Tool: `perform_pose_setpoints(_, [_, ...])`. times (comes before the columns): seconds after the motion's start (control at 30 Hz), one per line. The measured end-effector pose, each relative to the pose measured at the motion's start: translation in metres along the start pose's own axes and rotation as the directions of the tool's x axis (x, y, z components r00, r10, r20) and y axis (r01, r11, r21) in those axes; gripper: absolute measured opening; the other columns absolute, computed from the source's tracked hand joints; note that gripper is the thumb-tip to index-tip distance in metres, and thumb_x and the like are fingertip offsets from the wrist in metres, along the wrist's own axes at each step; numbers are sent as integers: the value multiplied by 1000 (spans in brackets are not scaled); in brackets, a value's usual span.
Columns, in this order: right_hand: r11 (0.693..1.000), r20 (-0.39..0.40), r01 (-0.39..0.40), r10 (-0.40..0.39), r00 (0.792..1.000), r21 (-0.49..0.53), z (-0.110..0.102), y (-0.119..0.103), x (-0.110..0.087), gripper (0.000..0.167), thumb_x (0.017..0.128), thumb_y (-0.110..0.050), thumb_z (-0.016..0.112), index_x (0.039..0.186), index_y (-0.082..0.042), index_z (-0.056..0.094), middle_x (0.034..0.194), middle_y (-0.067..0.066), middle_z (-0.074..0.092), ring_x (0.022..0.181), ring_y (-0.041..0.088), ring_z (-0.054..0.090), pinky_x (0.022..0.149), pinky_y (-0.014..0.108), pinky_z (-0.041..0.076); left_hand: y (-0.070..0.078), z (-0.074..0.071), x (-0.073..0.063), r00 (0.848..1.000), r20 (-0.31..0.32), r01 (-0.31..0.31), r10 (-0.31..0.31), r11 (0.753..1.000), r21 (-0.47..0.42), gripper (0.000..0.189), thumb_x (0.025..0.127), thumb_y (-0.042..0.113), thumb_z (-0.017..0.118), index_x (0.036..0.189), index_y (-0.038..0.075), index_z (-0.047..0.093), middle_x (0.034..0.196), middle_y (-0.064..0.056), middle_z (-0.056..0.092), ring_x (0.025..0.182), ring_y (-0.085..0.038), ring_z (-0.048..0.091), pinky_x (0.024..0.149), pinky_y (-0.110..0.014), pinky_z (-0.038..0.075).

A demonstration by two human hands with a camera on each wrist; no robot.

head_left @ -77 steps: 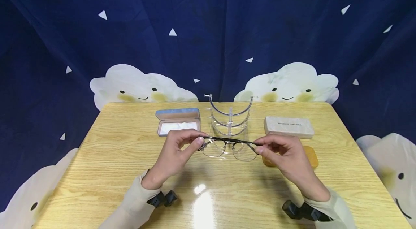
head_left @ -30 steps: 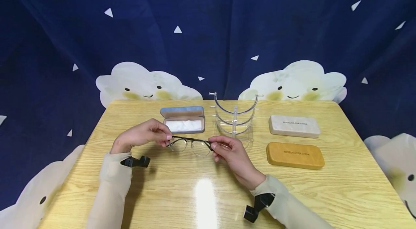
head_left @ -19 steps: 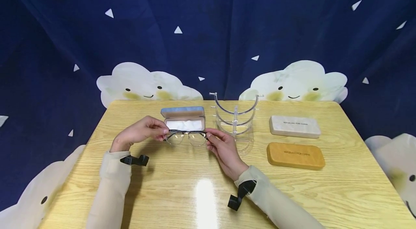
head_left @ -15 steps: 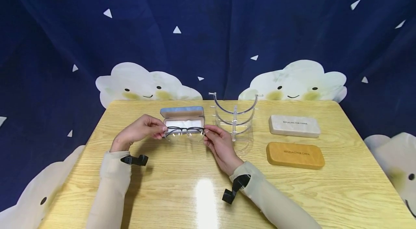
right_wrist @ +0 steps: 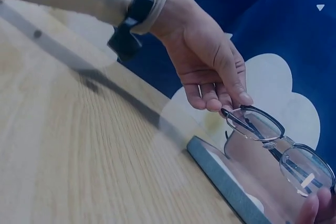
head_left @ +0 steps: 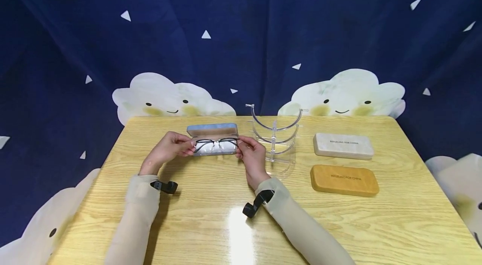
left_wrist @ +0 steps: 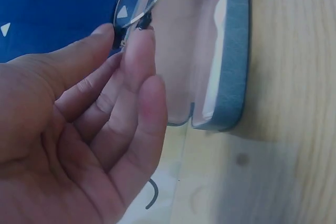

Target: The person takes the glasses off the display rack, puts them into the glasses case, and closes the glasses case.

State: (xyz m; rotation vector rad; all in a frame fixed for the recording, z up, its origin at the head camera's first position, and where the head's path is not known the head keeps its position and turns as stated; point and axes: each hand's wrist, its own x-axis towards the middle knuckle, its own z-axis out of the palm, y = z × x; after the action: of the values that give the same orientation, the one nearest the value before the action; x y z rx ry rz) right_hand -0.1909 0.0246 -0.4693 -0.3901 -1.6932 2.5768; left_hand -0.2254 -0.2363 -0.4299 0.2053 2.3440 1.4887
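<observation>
Black-browed eyeglasses (head_left: 216,144) with thin metal lower rims are held over an open blue glasses case (head_left: 212,127). My left hand (head_left: 173,148) pinches their left end between thumb and fingertips. At the right end, my right hand (head_left: 253,154) pinches the frame the same way. In the right wrist view the temples of the eyeglasses (right_wrist: 256,124) lie folded behind the lenses, and the frame is above the case (right_wrist: 220,174). A white cloth (left_wrist: 218,51) lines the case, whose inside is pinkish; its lid leans back.
A clear acrylic glasses stand (head_left: 274,139) with several curved tiers stands just right of the right hand. Farther right lie a closed whitish case (head_left: 343,146) and a closed orange case (head_left: 344,180). A blue curtain (head_left: 226,26) hangs behind the wooden table (head_left: 203,223).
Both hands have carried the eyeglasses left, away from the front of the stand, then back toward the blue case. The lenses now overlap the case's lower half. Both hands keep their pinch.
</observation>
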Motion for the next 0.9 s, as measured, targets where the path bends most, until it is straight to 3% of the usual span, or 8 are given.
perform_pose_setpoints(0.17, [998,7,38,-38,999,-42,0,4,6,25,99,6,63,122,13,68,84,4,65,66,6,60,54,15,51,-1,2,2,1000,-14,-2,2,1000,11,30,107,5,57,121,-19,66,95,-17,79,81,-11,75,83,-35,66])
perform_pose_setpoints(0.33, [989,92,12,2,996,-145,-1,4,10,34,101,1,61,134,8,64,97,5,67,68,7,60,56,18,50,0,5,2,997,-83,-1,4,999,32,29,106,4,57,122,-19,66,103,-27,77,80,-7,72,81,-32,66])
perform_pose_setpoints(0.67, [963,226,-23,86,970,-268,-5,0,16,53,103,-8,61,152,4,47,114,3,57,73,8,62,57,18,50,-7,10,10,981,-193,8,4,998,61,26,104,4,60,118,-17,70,100,-26,78,74,-5,72,74,-28,65])
perform_pose_setpoints(0.9, [950,256,-48,131,958,-307,-8,2,20,57,105,-11,60,157,2,42,119,5,57,75,8,62,57,18,50,-14,15,14,972,-234,34,-17,997,66,25,104,2,60,117,-16,71,104,-29,77,74,-6,74,77,-31,66])
